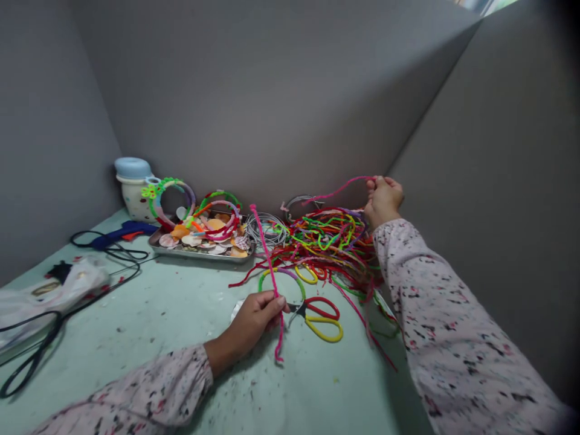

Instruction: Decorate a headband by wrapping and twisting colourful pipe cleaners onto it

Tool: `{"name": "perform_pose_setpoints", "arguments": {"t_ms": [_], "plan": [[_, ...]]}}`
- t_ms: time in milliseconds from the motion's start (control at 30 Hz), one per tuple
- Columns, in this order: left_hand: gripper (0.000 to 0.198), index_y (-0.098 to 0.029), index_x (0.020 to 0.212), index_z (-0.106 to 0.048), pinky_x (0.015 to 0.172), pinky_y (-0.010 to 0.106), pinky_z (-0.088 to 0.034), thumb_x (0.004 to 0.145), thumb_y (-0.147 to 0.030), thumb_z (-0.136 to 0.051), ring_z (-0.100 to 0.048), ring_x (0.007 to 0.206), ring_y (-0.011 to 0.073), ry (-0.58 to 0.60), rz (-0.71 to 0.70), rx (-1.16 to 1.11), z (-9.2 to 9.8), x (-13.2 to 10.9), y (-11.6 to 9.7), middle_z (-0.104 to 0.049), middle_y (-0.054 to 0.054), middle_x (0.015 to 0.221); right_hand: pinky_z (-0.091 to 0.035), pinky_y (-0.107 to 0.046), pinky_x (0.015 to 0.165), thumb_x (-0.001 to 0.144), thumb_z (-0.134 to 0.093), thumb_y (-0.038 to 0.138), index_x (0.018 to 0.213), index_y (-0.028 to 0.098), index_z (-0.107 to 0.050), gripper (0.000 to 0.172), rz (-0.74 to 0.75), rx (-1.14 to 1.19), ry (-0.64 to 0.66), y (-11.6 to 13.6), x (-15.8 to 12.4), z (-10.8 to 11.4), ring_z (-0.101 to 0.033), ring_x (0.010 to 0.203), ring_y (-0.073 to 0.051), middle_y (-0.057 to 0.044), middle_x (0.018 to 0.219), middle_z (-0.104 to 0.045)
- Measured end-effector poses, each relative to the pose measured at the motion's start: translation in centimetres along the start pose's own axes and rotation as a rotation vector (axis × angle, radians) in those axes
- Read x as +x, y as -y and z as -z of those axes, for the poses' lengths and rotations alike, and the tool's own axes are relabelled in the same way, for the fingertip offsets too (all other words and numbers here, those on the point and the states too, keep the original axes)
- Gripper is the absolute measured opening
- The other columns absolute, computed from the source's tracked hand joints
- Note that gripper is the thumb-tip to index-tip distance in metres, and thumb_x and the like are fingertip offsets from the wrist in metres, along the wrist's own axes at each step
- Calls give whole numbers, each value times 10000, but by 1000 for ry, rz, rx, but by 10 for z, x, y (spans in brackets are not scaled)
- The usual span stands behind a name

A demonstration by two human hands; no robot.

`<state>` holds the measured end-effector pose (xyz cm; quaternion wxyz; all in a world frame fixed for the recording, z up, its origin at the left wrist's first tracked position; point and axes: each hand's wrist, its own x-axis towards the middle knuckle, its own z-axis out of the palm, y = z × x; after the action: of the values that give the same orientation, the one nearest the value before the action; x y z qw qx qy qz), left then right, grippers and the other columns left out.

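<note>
Left hand (pixel 256 323), lower centre of the frame: closed, fingers curled around a pink pipe cleaner (pixel 270 266), which stands nearly upright above the fist, tilting slightly, with its short tail hanging below the hand. Right hand (pixel 383 202), upper right of the frame: raised and closed in a pinch on a second pink pipe cleaner (pixel 335 190), which arcs leftward from the fingertips above a tangled pile of multicoloured pipe cleaners (pixel 326 241). The hand sits at the pile's upper right edge.

Between the hands, a pair of scissors (pixel 321 320) with red and yellow handles lies on the pale green counter (pixel 136 338), its blades just beside the left hand. A green and purple pipe-cleaner ring (pixel 281 279) lies behind the left hand, against the pile.

Upper centre-left: a metal tray (pixel 199 255) holds seashells and pipe-cleaner-wrapped hoops. A coil of silver wire (pixel 265 228) lies just right of it. Further left stand a white jar with a blue lid (pixel 133 187) and a blue glue gun (pixel 122 235), with a black cable (pixel 109 254) and a plastic bag (pixel 49 296) nearby.
</note>
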<state>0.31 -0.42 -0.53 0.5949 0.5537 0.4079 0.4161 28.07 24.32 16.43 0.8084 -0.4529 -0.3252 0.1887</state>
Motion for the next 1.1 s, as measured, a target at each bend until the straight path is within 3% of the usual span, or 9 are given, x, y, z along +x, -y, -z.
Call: {"name": "perform_pose_setpoints", "arguments": {"t_ms": [100,233,500,633,733,833,933,1033,1100], "plan": [[372,-118,767,-634,430,207,-233,865,-461,-528,-340,441,69,-2,0,18,0,0,-1,-434,-35,521,-505,-193,597,896,-457,143,995,188,-457,108,65,-272,-55,-15,2,0,-656,724,-92,-7,859,-598],[366,-120,773,-629,437,209,-238,862,-457,-521,-354,452,75,6,5,20,0,1,-1,-442,-30,531,-495,-326,803,859,-499,183,1015,155,-556,168,273,-929,55,-28,2,19,-641,876,-176,-77,939,-648],[372,-124,765,-623,448,213,-235,857,-473,-531,-351,466,79,17,-6,66,0,2,1,-424,-34,537,-463,-359,783,760,-621,205,836,130,-702,133,257,-1244,326,-27,3,47,-634,873,-259,-150,894,-693],[384,-122,780,-633,447,216,-227,865,-479,-518,-344,465,80,22,-4,70,0,1,1,-419,-36,532,-446,-373,808,783,-603,216,925,135,-724,203,319,-1335,408,-13,-4,49,-618,940,-277,-162,958,-690],[397,-122,784,-637,449,215,-228,867,-491,-513,-349,468,80,15,-2,59,0,1,1,-437,-30,543,-413,-417,863,822,-557,248,1039,135,-701,284,450,-1358,369,5,-18,50,-545,1073,-310,-193,1119,-632],[395,-125,781,-635,448,217,-227,868,-490,-509,-344,464,80,23,-5,48,0,2,1,-444,-30,547,-398,-406,870,835,-528,257,999,133,-707,273,749,-1239,338,23,-49,52,-525,1054,-290,-175,1077,-631],[390,-131,756,-628,452,220,-228,871,-483,-507,-344,469,84,26,-20,69,0,1,0,-420,-37,535,-420,-342,787,857,-498,280,893,145,-712,256,593,-989,600,31,-106,60,-571,843,-211,-95,875,-665],[377,-138,737,-626,462,223,-227,876,-467,-505,-332,478,88,24,-59,132,-1,-3,-3,-390,-44,523,-413,-273,613,877,-489,405,849,164,-693,317,182,-678,980,24,-177,77,-543,655,-155,-23,723,-634],[369,-140,729,-626,473,225,-231,880,-454,-505,-330,492,93,29,-88,180,-2,-6,-4,-387,-43,528,-396,-250,551,860,-519,456,897,169,-690,337,-74,-483,1086,17,-218,92,-526,603,-131,-16,756,-642]]}}
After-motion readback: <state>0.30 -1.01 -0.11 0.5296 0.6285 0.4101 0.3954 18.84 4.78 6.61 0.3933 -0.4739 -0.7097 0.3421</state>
